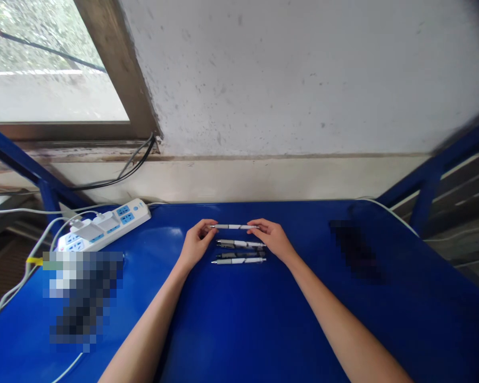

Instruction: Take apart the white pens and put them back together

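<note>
Across the worktop, several pens lie lined up, while your left hand and right hand pinch the farthest pen, not yet released!

The sole view, worn on the head, looks forward and down from above and behind the gripped white pen, far enough back to include both forearms and the wall beyond.

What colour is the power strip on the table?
White, with light blue socket panels; the head view shows it best.
</note>
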Motion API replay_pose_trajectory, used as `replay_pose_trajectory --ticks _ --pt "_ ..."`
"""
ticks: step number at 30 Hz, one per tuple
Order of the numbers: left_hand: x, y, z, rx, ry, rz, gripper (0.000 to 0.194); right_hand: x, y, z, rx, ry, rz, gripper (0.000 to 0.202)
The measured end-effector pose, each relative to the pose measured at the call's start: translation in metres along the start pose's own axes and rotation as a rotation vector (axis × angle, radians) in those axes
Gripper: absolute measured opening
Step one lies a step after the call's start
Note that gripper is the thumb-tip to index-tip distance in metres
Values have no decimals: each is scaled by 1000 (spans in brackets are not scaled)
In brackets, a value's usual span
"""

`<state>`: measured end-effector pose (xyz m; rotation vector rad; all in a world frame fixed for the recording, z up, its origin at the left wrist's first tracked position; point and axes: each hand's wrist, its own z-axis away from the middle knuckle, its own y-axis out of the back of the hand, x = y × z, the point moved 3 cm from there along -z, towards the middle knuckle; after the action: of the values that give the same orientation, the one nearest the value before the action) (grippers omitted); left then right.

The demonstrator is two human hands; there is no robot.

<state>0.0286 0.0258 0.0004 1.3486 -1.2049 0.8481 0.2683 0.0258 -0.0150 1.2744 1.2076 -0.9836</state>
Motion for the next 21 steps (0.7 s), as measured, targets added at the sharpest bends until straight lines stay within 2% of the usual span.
replay_pose_trajectory --ticks 2,7,10,14,19,21 --pt "2 0 0 2 13 0 27 0 -1 0 -19 0 4 27" --pt "3 0 0 -1 5 22 27 -1 -1 0 -35 4 44 26" --pt "1 0 0 -2 9 51 34 -2 -1 0 -38 9 67 25" --pt "1 0 0 -18 14 28 26 -1 0 0 -46 8 80 25" --pt "2 1 0 14 0 48 26 -1 0 0 -48 1 84 27" --pt "2 1 -1 10 -1 81 32 0 0 0 -40 -1 78 27"
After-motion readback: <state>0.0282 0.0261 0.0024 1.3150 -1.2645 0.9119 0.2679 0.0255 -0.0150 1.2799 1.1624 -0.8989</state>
